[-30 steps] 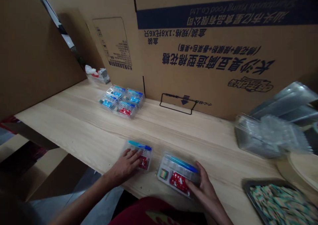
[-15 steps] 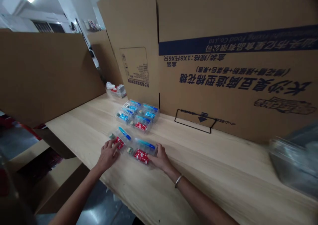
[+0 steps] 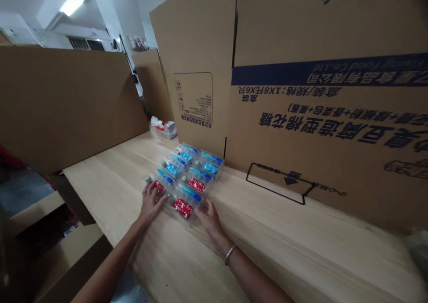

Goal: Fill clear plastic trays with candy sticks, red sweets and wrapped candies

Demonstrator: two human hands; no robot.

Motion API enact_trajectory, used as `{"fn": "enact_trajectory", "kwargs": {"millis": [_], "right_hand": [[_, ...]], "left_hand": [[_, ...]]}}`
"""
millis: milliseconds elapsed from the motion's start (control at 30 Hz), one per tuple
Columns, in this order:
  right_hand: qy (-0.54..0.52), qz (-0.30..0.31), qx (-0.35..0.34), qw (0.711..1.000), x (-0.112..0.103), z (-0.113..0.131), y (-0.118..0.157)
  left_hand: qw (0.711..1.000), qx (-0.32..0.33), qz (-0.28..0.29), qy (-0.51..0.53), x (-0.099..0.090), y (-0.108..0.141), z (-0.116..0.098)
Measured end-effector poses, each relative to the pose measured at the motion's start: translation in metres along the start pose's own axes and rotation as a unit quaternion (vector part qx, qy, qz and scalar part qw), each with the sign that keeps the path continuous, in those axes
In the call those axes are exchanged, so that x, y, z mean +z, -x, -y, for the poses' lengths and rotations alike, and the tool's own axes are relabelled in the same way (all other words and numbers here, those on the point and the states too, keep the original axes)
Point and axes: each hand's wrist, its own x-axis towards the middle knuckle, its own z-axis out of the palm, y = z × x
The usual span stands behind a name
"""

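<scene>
Clear plastic boxes lie grouped on the wooden table. My left hand (image 3: 152,202) has its fingers curled over the near left corner of a clear plastic box with a red patterned packet (image 3: 158,187) and a blue pen (image 3: 165,176). My right hand (image 3: 209,216) grips the right side of a neighbouring clear plastic box, which holds another red patterned packet (image 3: 183,208) and a blue pen-like item (image 3: 190,193). Both boxes touch or nearly touch the group behind. There, one box has a red packet (image 3: 196,184) and others have blue packets (image 3: 210,168).
A large printed cardboard box (image 3: 284,115) stands along the table's back, and a brown cardboard panel (image 3: 73,111) at the left. A small clear tub (image 3: 163,128) with white and red items sits between them. An opened carton (image 3: 63,254) is below the table's left edge (image 3: 92,205).
Both hands have slid the two near boxes toward the back group, closing the gaps between them. The camera view has shifted left.
</scene>
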Motion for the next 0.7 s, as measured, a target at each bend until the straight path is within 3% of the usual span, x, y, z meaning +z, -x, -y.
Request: {"fn": "enact_trajectory", "kwargs": {"millis": [100,167,267,333,433,533,600,700], "right_hand": [[-0.029,0.027,0.0,0.999,-0.008,0.002,0.008],[-0.039,0.032,0.004,0.999,-0.025,0.0,0.025],[-0.007,0.018,-0.039,0.999,-0.07,-0.013,0.074],[0.042,-0.017,-0.081,0.996,-0.11,-0.029,0.122],[0.102,-0.151,-0.068,0.981,-0.168,-0.057,0.211],[0.118,-0.362,0.009,0.924,-0.209,-0.086,0.317],[0.12,-0.488,0.063,0.862,-0.216,-0.104,0.389],[0.117,-0.634,0.147,0.75,-0.192,-0.131,0.482]], "left_hand": [[1.0,-0.009,-0.026,0.009,-0.002,-0.002,-0.001],[0.997,-0.005,-0.071,0.013,-0.007,0.004,-0.014],[0.988,0.069,-0.131,0.036,-0.009,0.022,-0.057],[0.977,0.154,-0.125,0.081,0.002,0.04,-0.097],[0.94,0.29,0.01,0.178,0.038,0.076,-0.168],[0.845,0.424,0.235,0.226,0.077,0.12,-0.25],[0.753,0.507,0.356,0.221,0.088,0.15,-0.308],[0.629,0.605,0.446,0.199,0.082,0.194,-0.386]]}}
